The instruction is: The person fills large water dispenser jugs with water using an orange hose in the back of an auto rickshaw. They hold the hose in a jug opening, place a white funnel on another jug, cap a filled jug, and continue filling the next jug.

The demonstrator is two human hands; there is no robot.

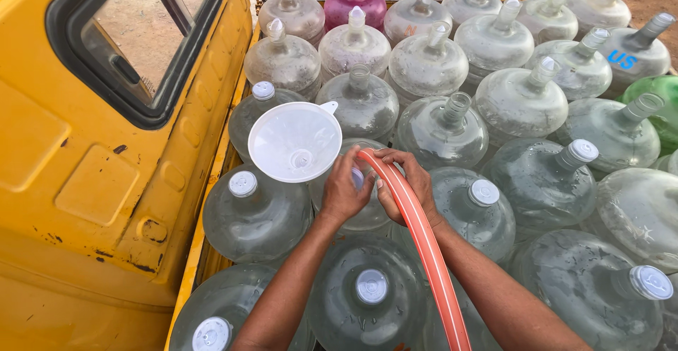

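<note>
My left hand (pixel 344 194) and right hand (pixel 408 185) both close on the mouth of a big clear plastic water jug (pixel 367 213) in the middle of the load, the orange ribbed hose (pixel 424 241) running between my arms. I judge I'm capping it; next I'd move the white plastic funnel (pixel 295 141), just left.

Water jugs (pixel 522 100): clear plastic, showing scuffed and cloudy, some wet inside. Caps (pixel 243 183): white moulded plastic, looking matt. Funnel (pixel 294 141): translucent white plastic, appearing smooth with a soft sheen. Hose (pixel 431 252): orange ribbed plastic, glinting glossy. Vehicle panel (pixel 85 203): yellow painted metal, showing chipped and rust-specked. One jug (pixel 355 1): magenta-tinted plastic.
</note>
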